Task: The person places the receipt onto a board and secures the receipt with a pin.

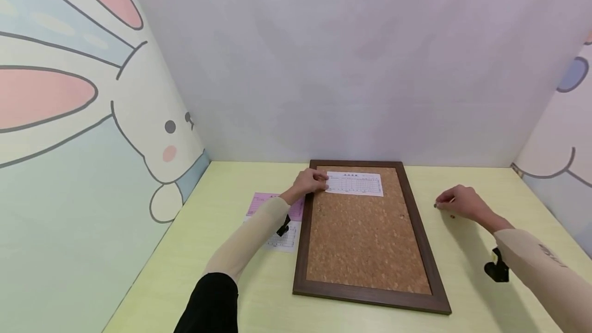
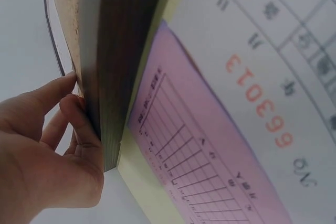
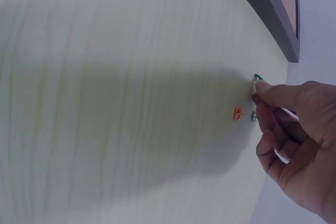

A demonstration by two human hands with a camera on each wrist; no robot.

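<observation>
- At the middle of the desk (image 1: 273, 281) lies the board (image 1: 367, 240), a cork panel in a dark brown frame, its far edge by the wall (image 1: 356, 66) at 12 o'clock.
- Near the board's 12 o'clock is the slip (image 1: 355, 184), white with a printed grid, lying on the cork.
- At the slip's 9 o'clock edge is the left hand (image 1: 307, 181); its grip is nearly closed, thumb and fingertips pinching that edge beside the frame.
- Out at the board's 2 o'clock, over the desk, is the right hand (image 1: 462, 202); its grip is closed to a fine pinch, thumb and finger holding a green tack (image 3: 258, 77).
- Just beside those fingertips, two loose tacks sit on the desk: in the right wrist view, a second green one (image 3: 253, 116) at 6 o'clock and an orange one (image 3: 237, 113) at 7.
- Toward the board's 9 o'clock lie a pink form (image 1: 263, 200) and, at its 6 o'clock, a white form (image 1: 284, 241) bearing a red number.
- Far off at 10 o'clock, a rabbit picture (image 1: 152, 132) covers the side wall.
</observation>
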